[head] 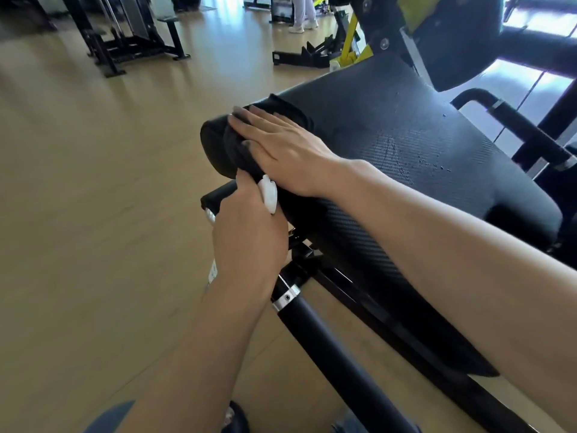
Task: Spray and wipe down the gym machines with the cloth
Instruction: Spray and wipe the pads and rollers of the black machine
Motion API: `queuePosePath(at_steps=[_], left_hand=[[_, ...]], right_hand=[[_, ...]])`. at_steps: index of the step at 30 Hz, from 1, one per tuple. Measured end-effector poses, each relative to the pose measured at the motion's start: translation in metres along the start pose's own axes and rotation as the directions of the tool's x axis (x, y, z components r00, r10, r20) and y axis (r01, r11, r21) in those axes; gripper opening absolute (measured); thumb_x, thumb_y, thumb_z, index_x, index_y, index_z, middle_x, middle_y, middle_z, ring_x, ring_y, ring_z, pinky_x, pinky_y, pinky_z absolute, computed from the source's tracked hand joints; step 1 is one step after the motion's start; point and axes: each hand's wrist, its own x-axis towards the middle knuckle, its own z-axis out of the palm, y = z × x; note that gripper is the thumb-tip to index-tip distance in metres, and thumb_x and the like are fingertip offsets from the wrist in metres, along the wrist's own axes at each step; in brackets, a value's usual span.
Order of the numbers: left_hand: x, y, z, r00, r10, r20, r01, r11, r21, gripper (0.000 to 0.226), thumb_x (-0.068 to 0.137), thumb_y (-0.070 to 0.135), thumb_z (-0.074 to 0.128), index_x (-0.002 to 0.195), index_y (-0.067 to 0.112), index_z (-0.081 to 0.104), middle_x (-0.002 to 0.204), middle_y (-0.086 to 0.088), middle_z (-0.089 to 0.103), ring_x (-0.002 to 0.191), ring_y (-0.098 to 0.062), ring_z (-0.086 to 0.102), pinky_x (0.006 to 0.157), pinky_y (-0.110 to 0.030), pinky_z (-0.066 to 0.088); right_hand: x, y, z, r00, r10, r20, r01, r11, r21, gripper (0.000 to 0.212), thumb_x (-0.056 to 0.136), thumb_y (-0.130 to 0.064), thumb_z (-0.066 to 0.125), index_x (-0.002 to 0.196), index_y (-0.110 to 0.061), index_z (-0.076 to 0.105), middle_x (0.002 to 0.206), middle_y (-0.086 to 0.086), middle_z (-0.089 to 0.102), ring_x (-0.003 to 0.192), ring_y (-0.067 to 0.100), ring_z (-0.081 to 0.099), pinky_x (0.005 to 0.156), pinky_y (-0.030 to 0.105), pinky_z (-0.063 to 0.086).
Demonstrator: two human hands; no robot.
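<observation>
Seat pad [390, 142], black, far edge cut off by frame. Cloth [240, 151], black, on pad's near-left corner, mostly hidden under right hand [281, 151], pressed flat, fingers straight. Left hand [246, 226] curled round spray bottle [269, 193]; only white nozzle and label scrap visible.

We have a single view, from a wide-angle camera worn on the head. It looks forward and steeply down, close over both forearms, which reach away from us into the middle of the picture. The left hand [249, 232] and the right hand [282, 148] sit near the centre, over the end of a black padded seat [406, 145]. Beyond the hands the view runs out across the wooden floor [93, 182] to distant gym machines [131, 35] at the top edge.
</observation>
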Motion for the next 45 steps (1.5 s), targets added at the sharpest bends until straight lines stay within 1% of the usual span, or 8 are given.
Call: queuePosePath(at_steps=[7, 12, 16, 20, 25, 29, 38, 45], left_hand=[[-0.002, 0.001, -0.003, 0.997, -0.043, -0.059, 0.038, 0.997, -0.074, 0.005, 0.103, 0.01, 0.049, 0.106, 0.013, 0.046, 0.074, 0.005, 0.051, 0.065, -0.014, 0.05, 0.058, -0.032, 0.037], [-0.004, -0.001, -0.003, 0.998, -0.032, -0.053, 0.026, 0.994, -0.102, 0.022, 0.102, 0.01, 0.05, 0.122, 0.016, 0.055, 0.076, 0.008, 0.055, 0.088, -0.033, 0.065, 0.076, -0.045, 0.054], [-0.005, 0.005, -0.007, 0.999, -0.033, 0.003, 0.033, 0.999, -0.036, 0.046, 0.102, 0.013, 0.055, 0.148, 0.018, 0.048, 0.095, -0.007, 0.07, 0.093, -0.033, 0.069, 0.081, -0.051, 0.059], [-0.004, 0.007, -0.008, 1.0, -0.017, 0.0, 0.017, 1.0, 0.007, 0.046, 0.102, 0.01, 0.056, 0.147, 0.014, 0.049, 0.097, -0.009, 0.07, 0.09, -0.031, 0.068, 0.086, -0.052, 0.058], [-0.003, 0.007, -0.006, 0.999, 0.025, -0.029, -0.024, 1.0, 0.017, 0.025, 0.103, 0.01, 0.052, 0.128, 0.008, 0.056, 0.078, -0.001, 0.061, 0.069, -0.022, 0.059, 0.063, -0.038, 0.044], [-0.004, 0.007, -0.007, 0.997, 0.06, -0.044, -0.06, 0.998, -0.005, 0.018, 0.109, 0.022, 0.045, 0.119, 0.012, 0.056, 0.077, 0.003, 0.061, 0.078, -0.029, 0.066, 0.07, -0.045, 0.053], [-0.011, 0.01, -0.012, 0.986, 0.165, -0.004, -0.164, 0.982, 0.09, 0.05, 0.109, 0.021, 0.051, 0.158, 0.023, 0.043, 0.102, -0.007, 0.073, 0.094, -0.028, 0.071, 0.084, -0.05, 0.059], [-0.005, 0.016, -0.017, 0.918, 0.364, 0.156, -0.389, 0.902, 0.186, 0.046, 0.108, 0.017, 0.053, 0.154, 0.022, 0.051, 0.108, -0.011, 0.074, 0.098, -0.03, 0.069, 0.087, -0.052, 0.058]], right_hand=[[0.027, 0.001, -0.008, 0.998, -0.065, 0.026, 0.064, 0.997, 0.039, 0.049, 0.111, -0.033, 0.028, 0.159, -0.029, 0.03, 0.166, -0.011, 0.025, 0.154, 0.007, 0.015, 0.123, 0.022, 0.004], [0.027, 0.027, -0.008, 0.996, 0.084, -0.027, -0.082, 0.995, 0.056, 0.054, 0.107, -0.037, 0.021, 0.157, -0.022, 0.035, 0.165, -0.003, 0.03, 0.154, 0.014, 0.021, 0.127, 0.032, 0.011], [0.027, 0.09, -0.018, 0.946, 0.319, -0.054, -0.32, 0.947, -0.002, 0.06, 0.105, -0.038, 0.013, 0.16, -0.019, 0.027, 0.168, 0.0, 0.02, 0.156, 0.016, 0.013, 0.128, 0.036, 0.01], [0.03, 0.085, -0.017, 0.916, 0.396, -0.066, -0.398, 0.917, -0.013, 0.064, 0.103, -0.043, 0.009, 0.161, -0.022, 0.023, 0.17, -0.004, 0.014, 0.157, 0.015, 0.008, 0.128, 0.038, 0.007], [-0.006, 0.026, -0.008, 0.983, 0.183, -0.018, -0.182, 0.983, 0.016, 0.053, 0.109, -0.028, 0.023, 0.162, -0.025, 0.022, 0.169, -0.008, 0.012, 0.157, 0.012, 0.006, 0.127, 0.033, 0.003], [-0.056, 0.0, 0.004, 0.994, 0.093, -0.053, -0.093, 0.996, 0.004, 0.051, 0.11, -0.029, 0.023, 0.162, -0.028, 0.02, 0.169, -0.01, 0.013, 0.156, 0.011, 0.006, 0.127, 0.03, 0.003], [-0.047, 0.073, -0.006, 0.914, 0.387, -0.125, -0.388, 0.921, 0.013, 0.053, 0.111, -0.035, 0.021, 0.163, -0.026, 0.018, 0.17, -0.005, 0.013, 0.157, 0.014, 0.008, 0.127, 0.033, 0.007], [-0.084, 0.043, 0.007, 0.857, 0.493, -0.147, -0.486, 0.87, 0.085, 0.055, 0.108, -0.034, 0.022, 0.163, -0.027, 0.016, 0.17, -0.008, 0.01, 0.157, 0.015, 0.005, 0.127, 0.035, 0.004]])
